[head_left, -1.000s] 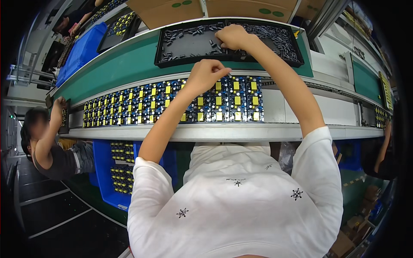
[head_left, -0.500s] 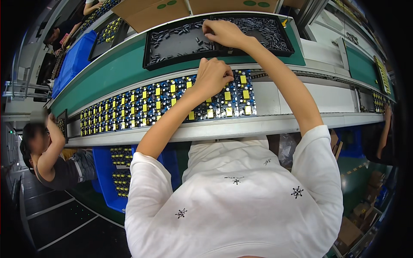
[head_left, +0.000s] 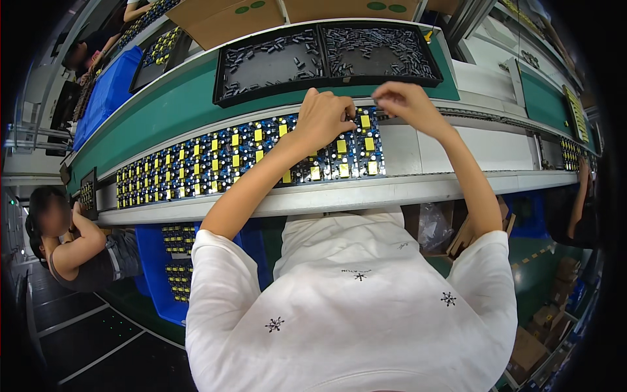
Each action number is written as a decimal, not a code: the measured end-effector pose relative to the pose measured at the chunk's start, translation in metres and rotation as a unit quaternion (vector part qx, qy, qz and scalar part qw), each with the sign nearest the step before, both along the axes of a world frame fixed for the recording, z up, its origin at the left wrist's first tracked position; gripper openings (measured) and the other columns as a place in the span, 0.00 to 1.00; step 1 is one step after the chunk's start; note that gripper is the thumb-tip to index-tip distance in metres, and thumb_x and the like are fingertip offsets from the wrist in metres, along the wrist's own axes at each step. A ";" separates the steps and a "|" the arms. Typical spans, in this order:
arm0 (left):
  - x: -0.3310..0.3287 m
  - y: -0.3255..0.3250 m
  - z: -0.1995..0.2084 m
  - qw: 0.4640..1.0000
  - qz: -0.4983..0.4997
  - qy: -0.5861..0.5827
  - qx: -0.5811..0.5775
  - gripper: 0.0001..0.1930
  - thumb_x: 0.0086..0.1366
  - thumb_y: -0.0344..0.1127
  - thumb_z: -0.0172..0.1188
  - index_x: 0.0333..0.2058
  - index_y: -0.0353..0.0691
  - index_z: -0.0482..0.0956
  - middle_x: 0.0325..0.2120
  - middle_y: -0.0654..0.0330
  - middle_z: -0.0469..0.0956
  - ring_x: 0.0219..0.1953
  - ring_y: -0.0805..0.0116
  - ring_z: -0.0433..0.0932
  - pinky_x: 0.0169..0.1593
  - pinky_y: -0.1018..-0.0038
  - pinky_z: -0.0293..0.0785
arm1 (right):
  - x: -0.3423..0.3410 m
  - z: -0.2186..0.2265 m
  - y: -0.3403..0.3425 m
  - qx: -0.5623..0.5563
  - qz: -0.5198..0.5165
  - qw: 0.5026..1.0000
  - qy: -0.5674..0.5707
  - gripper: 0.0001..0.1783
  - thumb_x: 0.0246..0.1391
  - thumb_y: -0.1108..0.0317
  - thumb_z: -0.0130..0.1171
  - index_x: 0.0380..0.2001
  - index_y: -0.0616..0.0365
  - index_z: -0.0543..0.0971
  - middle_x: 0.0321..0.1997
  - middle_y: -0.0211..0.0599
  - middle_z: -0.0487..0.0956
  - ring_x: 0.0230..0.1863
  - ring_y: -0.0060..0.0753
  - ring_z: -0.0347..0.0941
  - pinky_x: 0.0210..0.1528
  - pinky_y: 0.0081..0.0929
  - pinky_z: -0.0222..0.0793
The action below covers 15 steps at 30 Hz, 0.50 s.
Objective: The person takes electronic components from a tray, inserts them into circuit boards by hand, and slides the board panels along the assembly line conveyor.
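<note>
Cardbd boxes (head_left: 222,23) at back, blue bin (head_left: 150,261) low L, co-worker (head_left: 85,271) far L, clr plastic bag (head_left: 434,225) below.

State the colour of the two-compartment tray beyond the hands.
Black: the tray shows best in the head view.

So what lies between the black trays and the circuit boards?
In the head view, a strip of green surface, then a pale rail; the left hand covers part.

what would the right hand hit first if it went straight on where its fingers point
The right hand points left, so it would probably meet the left hand first; depth is unclear in this one view, so it might pass above instead.
</note>
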<state>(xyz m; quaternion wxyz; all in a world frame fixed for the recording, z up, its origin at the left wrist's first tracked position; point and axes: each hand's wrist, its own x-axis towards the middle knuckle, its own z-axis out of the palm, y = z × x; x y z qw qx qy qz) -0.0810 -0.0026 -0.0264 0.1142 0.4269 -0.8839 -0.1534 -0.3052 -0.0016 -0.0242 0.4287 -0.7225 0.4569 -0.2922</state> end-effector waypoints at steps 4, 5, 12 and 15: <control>0.003 -0.029 0.000 0.985 0.080 0.132 -0.073 0.14 0.53 0.44 0.65 0.36 0.47 0.80 0.25 0.65 0.78 0.33 0.67 0.73 0.40 0.67 0.59 | -0.022 -0.026 0.015 0.020 -0.009 1.000 0.021 0.07 0.56 0.74 0.55 0.38 0.64 0.76 0.29 0.28 0.75 0.29 0.13 0.68 0.32 0.14 0.68; 0.008 -0.044 0.004 0.975 0.120 0.141 -0.120 0.16 0.54 0.46 0.64 0.39 0.48 0.79 0.28 0.64 0.78 0.36 0.66 0.73 0.42 0.66 0.61 | -0.020 -0.025 0.018 0.020 -0.007 1.000 0.023 0.07 0.56 0.74 0.55 0.38 0.64 0.76 0.29 0.28 0.75 0.29 0.13 0.68 0.32 0.14 0.68; 0.046 -0.126 -0.026 0.968 0.200 0.032 -0.150 0.17 0.56 0.44 0.63 0.42 0.44 0.77 0.42 0.56 0.75 0.50 0.56 0.70 0.51 0.58 0.66 | -0.011 -0.029 0.029 0.024 -0.061 0.998 -0.014 0.04 0.51 0.78 0.57 0.32 0.65 0.76 0.29 0.29 0.76 0.28 0.16 0.70 0.35 0.15 0.69; 0.048 -0.132 -0.025 0.988 0.095 0.040 -0.118 0.16 0.56 0.41 0.63 0.42 0.41 0.77 0.41 0.56 0.77 0.48 0.56 0.73 0.49 0.62 0.69 | -0.011 -0.028 0.029 -0.027 -0.046 0.999 0.012 0.05 0.51 0.78 0.56 0.33 0.65 0.76 0.29 0.29 0.76 0.29 0.16 0.70 0.36 0.16 0.69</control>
